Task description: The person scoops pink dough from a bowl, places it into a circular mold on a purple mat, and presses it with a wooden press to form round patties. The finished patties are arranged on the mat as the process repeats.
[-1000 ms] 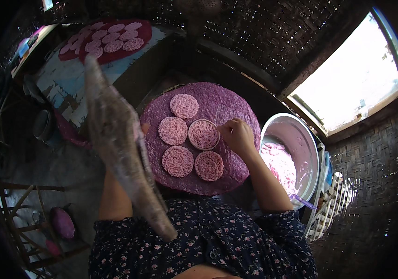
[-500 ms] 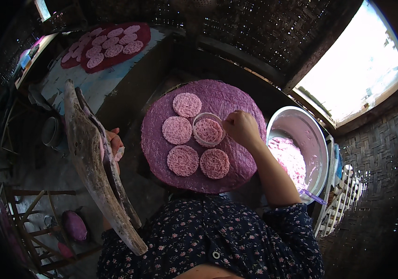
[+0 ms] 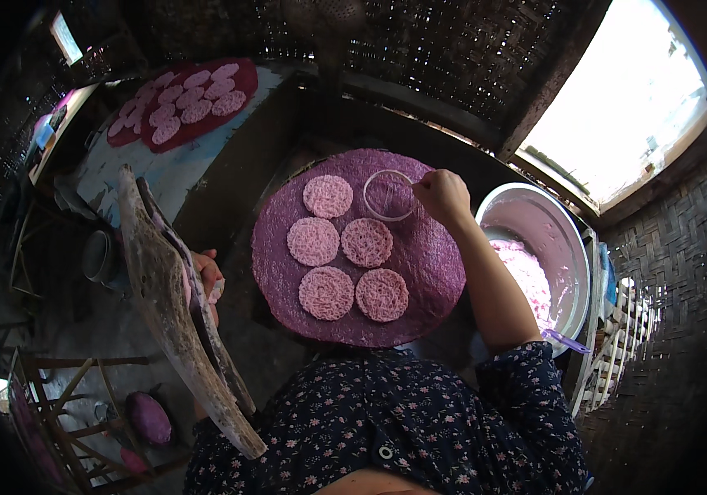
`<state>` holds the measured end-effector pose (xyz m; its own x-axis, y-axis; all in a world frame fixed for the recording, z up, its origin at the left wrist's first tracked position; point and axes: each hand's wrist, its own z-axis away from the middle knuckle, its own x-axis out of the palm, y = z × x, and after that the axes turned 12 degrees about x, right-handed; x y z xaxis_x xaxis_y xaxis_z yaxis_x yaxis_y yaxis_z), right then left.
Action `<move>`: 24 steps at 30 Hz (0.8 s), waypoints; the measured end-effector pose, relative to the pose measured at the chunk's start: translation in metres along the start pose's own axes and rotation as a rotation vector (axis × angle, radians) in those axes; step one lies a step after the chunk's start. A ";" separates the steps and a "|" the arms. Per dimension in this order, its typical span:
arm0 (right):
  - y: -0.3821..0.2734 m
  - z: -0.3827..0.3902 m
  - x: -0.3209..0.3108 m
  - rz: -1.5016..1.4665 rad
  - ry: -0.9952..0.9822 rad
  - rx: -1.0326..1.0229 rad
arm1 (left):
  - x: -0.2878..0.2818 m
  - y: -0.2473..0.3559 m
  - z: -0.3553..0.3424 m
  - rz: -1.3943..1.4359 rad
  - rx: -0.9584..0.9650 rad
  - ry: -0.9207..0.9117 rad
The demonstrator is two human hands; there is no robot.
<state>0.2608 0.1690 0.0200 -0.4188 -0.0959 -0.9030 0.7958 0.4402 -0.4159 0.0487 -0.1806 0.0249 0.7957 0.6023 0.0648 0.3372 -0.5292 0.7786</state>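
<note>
My right hand (image 3: 442, 196) pinches the edge of a thin clear ring mould (image 3: 367, 200) over the upper part of a round purple-covered board (image 3: 432, 293). Within the ring only the purple covering shows. Several flat round cakes of pink strands lie beside it, among them a far-left cake (image 3: 328, 196) and a cake just below the ring (image 3: 367, 242). On the left my left hand (image 3: 211, 274) is closed behind a long weathered wooden press (image 3: 158, 285) made of two arms, holding it upright and tilted. The wood hides part of that hand; its visible fingers are curled.
Right of the board stands a large metal basin (image 3: 578, 272) with pink dough (image 3: 522, 272) and a purple handle (image 3: 566, 341). At the back left, more pink cakes lie on red mats (image 3: 219, 112) upon a pale table (image 3: 134, 186). A wooden rack (image 3: 81, 363) stands lower left.
My right hand has lifted the ring off the middle cake and moved it farther up the board, leaving that cake uncovered. My left hand still holds the press.
</note>
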 end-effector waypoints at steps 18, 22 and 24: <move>-0.080 0.042 -0.057 -0.379 0.056 -0.405 | 0.079 0.037 -0.043 -0.761 0.632 -0.087; -0.135 0.080 -0.121 -0.407 0.264 -0.942 | 0.136 0.027 -0.079 -0.930 0.700 -0.183; -0.147 0.091 -0.147 -0.282 0.465 -1.015 | 0.153 0.024 -0.097 -0.988 0.667 -0.261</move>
<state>0.2451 0.0371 0.2046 -0.8145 -0.0593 -0.5771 0.0181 0.9917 -0.1275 0.1298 -0.0436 0.1137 0.1018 0.8219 -0.5605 0.9854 -0.1607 -0.0567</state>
